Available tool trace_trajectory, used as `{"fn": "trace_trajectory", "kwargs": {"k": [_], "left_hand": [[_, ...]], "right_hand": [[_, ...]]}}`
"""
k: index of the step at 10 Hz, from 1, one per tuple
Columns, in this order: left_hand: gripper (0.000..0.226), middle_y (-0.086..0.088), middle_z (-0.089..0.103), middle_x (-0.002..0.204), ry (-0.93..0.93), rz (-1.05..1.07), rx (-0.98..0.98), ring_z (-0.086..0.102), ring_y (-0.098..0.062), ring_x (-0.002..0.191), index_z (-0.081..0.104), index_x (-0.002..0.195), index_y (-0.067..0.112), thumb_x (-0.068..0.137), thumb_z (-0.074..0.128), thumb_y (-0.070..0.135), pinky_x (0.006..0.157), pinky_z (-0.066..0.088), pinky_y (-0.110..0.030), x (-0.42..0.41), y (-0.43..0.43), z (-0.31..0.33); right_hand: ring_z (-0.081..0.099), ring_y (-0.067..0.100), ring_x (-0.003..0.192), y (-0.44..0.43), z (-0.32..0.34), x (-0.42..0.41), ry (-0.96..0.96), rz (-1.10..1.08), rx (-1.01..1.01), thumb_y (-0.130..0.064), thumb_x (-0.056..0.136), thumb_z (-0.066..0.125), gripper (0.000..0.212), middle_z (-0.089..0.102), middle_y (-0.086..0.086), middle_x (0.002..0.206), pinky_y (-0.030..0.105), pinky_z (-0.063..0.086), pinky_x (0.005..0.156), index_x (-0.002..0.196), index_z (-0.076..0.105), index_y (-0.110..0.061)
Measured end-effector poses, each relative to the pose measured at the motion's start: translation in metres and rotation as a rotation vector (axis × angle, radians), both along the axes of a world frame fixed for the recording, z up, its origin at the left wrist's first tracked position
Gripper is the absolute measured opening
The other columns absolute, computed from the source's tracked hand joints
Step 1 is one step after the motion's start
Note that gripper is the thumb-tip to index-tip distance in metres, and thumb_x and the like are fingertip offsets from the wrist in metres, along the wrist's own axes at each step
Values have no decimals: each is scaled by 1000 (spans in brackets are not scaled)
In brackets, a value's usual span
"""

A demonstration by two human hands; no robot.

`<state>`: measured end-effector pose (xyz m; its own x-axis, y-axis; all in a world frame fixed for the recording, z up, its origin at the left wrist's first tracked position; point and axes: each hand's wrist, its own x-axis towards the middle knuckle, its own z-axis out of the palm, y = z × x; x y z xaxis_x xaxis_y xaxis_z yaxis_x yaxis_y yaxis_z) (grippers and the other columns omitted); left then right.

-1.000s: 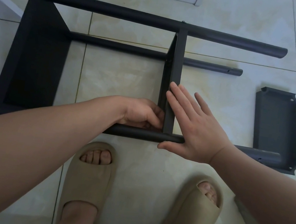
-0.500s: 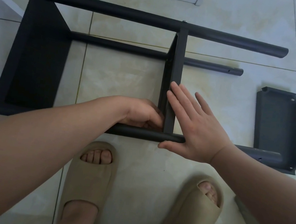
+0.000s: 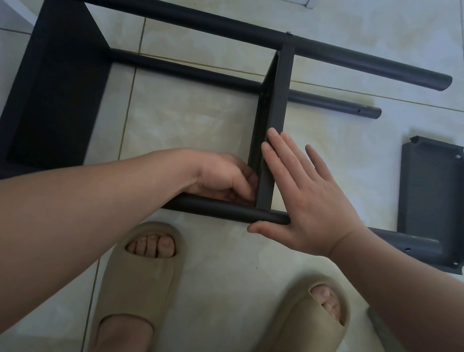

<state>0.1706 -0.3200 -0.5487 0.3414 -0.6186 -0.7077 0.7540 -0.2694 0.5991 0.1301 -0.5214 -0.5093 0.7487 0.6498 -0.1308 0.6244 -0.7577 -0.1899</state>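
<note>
We are working on a black metal shelf frame (image 3: 57, 89) that is lying on its side on the tiled floor (image 3: 188, 115), towards the floor's far edge. It is showing matte round tubes, a solid end panel on the left and a narrow middle panel (image 3: 280, 92) crossing between the tubes. Our left hand (image 3: 221, 178) is reaching inside the frame, fingers curled at the corner where the middle panel is meeting the near tube (image 3: 219, 210); we cannot tell whether it is holding anything. Our right hand (image 3: 307, 205) is pressing flat, fingers straight, against the panel's right side and that tube. A loose grey shelf tray (image 3: 435, 200) is lying to the right, touching the tube's end. Both hands are staying where they were a second ago.
</note>
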Motion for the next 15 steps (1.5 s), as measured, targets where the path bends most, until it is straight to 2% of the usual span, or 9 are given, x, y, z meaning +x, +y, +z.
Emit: {"fn": "trace_trajectory", "kwargs": {"k": [2,4,5,7,10,11,12,13,15], "left_hand": [[18,-11,67,77,21,-16,-38,69,-18,67,60,97,1,92,49,-12,64,56,-26,0,1,-3],[29,-11,70,84,81,-108,-59,69,-21,77,72,82,10,92,50,-5,77,54,-32,1,5,-4],[17,-15,67,90,66,-73,-45,67,-24,81,61,100,3,93,49,-8,78,55,-32,1,3,-4],[21,-7,71,76,70,-34,-104,71,-16,69,58,99,2,94,45,-14,64,56,-25,1,1,-1],[32,-13,67,86,65,-17,-119,70,-19,72,51,120,2,94,44,-15,66,57,-27,0,1,-2],[24,-11,69,81,89,-36,-124,70,-19,71,56,110,0,94,44,-13,69,57,-28,0,1,-5],[37,-5,73,77,88,-102,-126,71,-15,71,76,80,13,94,46,-3,66,56,-25,0,1,-5],[37,-2,74,76,69,-154,-95,72,-13,72,80,71,19,93,52,6,65,55,-23,0,2,-4],[36,-4,74,76,51,-136,-21,72,-15,71,79,68,20,90,57,2,64,56,-25,3,3,-6]], "right_hand": [[5,27,157,0,-1,0,-5,4,4,-82,86,40,110,6,12,170,56,19,123,160,18,-3],[4,27,157,0,0,0,-1,4,-5,-82,86,40,111,5,11,170,55,18,123,160,17,-3],[4,27,157,0,0,0,2,3,-3,-82,86,40,111,4,11,170,56,18,123,160,17,-3],[5,27,157,0,0,0,-4,3,2,-82,85,41,111,5,11,170,56,19,123,160,17,-3],[5,27,157,0,0,0,-2,5,9,-82,86,41,111,6,12,170,55,19,123,160,17,-3],[5,27,157,0,0,0,-1,4,6,-82,86,40,111,6,12,170,55,18,124,160,17,-4],[4,27,157,0,0,0,-2,5,1,-82,86,39,111,5,11,170,55,18,124,161,16,-4],[4,26,157,0,-1,0,1,4,2,-83,86,39,111,5,11,170,55,18,124,161,16,-4],[2,26,157,0,-1,1,9,4,-3,-83,85,39,112,4,11,170,54,17,124,161,16,-4]]}}
